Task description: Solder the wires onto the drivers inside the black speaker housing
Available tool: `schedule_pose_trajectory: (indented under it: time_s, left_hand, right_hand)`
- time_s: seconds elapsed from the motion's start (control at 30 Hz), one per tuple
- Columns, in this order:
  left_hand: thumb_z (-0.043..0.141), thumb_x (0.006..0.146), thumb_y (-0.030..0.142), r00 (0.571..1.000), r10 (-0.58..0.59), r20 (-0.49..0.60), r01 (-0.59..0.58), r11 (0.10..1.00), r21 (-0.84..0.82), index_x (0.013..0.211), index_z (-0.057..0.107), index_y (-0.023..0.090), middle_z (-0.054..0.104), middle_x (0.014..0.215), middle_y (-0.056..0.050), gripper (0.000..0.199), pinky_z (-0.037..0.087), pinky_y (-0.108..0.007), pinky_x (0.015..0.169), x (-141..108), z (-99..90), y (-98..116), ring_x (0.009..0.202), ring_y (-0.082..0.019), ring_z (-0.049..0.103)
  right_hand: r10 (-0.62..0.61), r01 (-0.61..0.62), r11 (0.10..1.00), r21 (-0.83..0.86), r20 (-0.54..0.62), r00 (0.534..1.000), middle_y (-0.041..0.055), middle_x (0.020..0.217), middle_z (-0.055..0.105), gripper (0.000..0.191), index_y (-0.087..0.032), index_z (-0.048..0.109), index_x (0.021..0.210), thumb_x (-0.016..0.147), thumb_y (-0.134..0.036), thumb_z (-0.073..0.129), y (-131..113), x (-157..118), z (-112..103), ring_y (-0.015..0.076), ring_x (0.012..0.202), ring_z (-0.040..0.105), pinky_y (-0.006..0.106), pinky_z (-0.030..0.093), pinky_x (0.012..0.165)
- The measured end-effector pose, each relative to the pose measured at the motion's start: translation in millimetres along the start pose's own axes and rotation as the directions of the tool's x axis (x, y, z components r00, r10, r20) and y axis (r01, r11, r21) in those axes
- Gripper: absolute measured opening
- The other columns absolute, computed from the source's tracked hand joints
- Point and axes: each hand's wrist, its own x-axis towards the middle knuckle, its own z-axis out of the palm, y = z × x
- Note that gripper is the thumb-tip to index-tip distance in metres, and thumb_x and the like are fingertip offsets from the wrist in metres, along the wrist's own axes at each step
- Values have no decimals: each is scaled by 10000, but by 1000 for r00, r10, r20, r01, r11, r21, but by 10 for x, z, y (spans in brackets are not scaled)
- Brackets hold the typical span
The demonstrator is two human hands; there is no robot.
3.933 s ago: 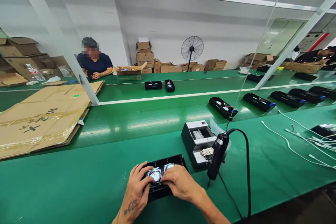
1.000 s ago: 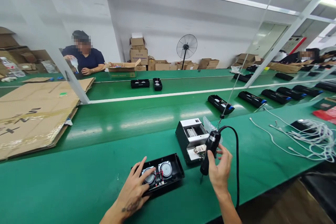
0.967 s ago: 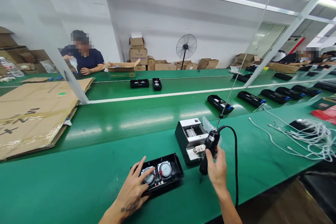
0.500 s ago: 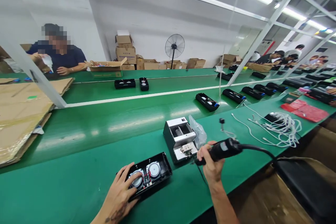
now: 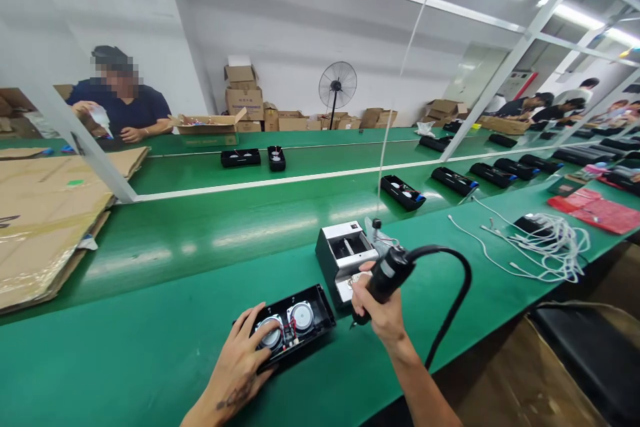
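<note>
"Tipped more steeply, the black cylindrical power screwdriver (image 5: 387, 273) has its bit nearer the open, rectangular, black plastic-looking box (image 5: 323, 312) than half a second ago."

"What has hold of it?"

"Right hand (image 5: 381, 312), fingers wrapped firmly round the barrel, the bit jutting out below the fist."

"And the box?"

"Left of that grip, one end just beside the bit, a small gap between. Left hand (image 5: 240, 353) lies spread over the box's other end, unclenched, one fingertip on the first of two round, silver metal speakers (image 5: 301, 317)."

"Anything else about?"

"Just beyond the right fist, a boxy black-and-silver machine (image 5: 327, 273); well out to that hand's right, tangled white cables (image 5: 563, 257), all on the green tabletop (image 5: 125, 360)"
</note>
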Motion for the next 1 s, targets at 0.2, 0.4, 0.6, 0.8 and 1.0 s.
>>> schedule_pose_trajectory:
  time_s: [0.2, 0.4, 0.6, 0.8, 1.0]
  left_hand:
    - [899, 768, 470, 1000, -15, -5, 14, 1000, -13, 719, 706, 276, 744, 1296, 57, 279, 342, -473, 1276, 36, -32, 40, 1450, -338, 491]
    - [899, 771, 470, 1000, -15, 4, 15, 1000, -14, 724, 705, 277, 740, 1311, 67, 278, 321, -463, 1283, 33, -40, 53, 1451, -334, 488]
    - [931, 726, 460, 1000, -9, -17, 9, 1000, -2, 715, 708, 281, 737, 1289, 68, 286, 297, -432, 1295, 54, -62, 64, 1449, -315, 484]
    - [957, 686, 433, 999, 3, -41, -2, 1000, 4, 704, 698, 273, 736, 1268, 69, 305, 297, -427, 1294, 66, -77, 78, 1450, -314, 472]
    - [931, 723, 425, 999, 2, -45, -3, 1000, -19, 714, 690, 271, 733, 1281, 68, 286, 288, -441, 1293, 65, -55, 60, 1454, -321, 467]
  right_hand:
    - [-100, 88, 968, 237, 38, 994, -125, 585, 448, 266, -351, 494, 1187, 985, -366, 665, -5, -282, 432, 118, 392, 443, 237, 406, 392]
    - [-52, 38, 975, 219, 56, 997, -121, 589, 464, 315, -343, 464, 1200, 973, -420, 667, 169, -336, 604, 132, 401, 464, 255, 409, 414]
    - [-24, 7, 953, 301, 55, 998, -121, 617, 501, 327, -300, 491, 1203, 969, -338, 717, 268, -377, 627, 108, 429, 467, 239, 415, 447]
    - [-36, 17, 943, 334, 52, 998, -107, 650, 551, 302, -336, 534, 1229, 991, -313, 719, 326, -407, 658, 107, 459, 481, 234, 425, 470]
    - [-70, 45, 951, 305, 74, 995, -103, 672, 551, 310, -330, 529, 1239, 995, -290, 716, 333, -436, 623, 100, 474, 502, 223, 434, 472]
